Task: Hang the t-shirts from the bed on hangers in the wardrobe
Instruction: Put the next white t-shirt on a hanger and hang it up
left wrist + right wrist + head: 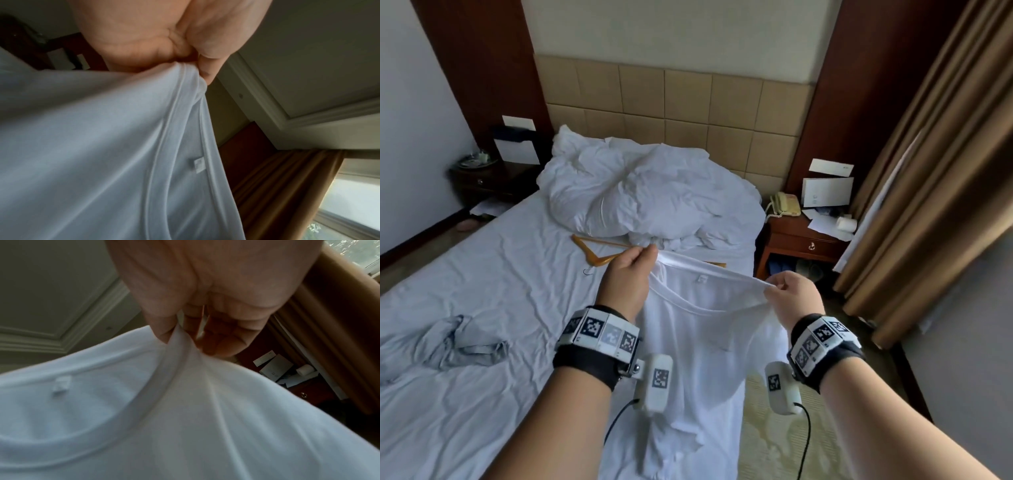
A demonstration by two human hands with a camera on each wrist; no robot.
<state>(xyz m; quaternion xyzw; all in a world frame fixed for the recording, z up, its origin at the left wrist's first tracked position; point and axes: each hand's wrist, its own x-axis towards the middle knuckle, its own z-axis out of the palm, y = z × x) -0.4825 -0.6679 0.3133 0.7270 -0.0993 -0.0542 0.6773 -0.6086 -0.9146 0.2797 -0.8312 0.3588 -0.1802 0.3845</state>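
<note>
I hold a white t-shirt [705, 346] up over the bed's right side, its neckline stretched open between my hands. My left hand [635, 262] pinches the collar at one shoulder, seen close in the left wrist view [197, 71]. My right hand [779, 286] pinches the collar's other side [176, 335]. A small white label [199, 163] sits inside the neck. A wooden hanger [599, 255] lies on the bed just beyond my left hand, partly hidden by the shirt. A crumpled grey-blue t-shirt [465, 342] lies on the sheet at the left.
A bunched white duvet [647, 188] fills the head of the bed [482, 281]. A nightstand [801, 240] with a phone and papers stands at the right, another nightstand [486, 178] at the left. Brown curtains [935, 171] hang along the right side.
</note>
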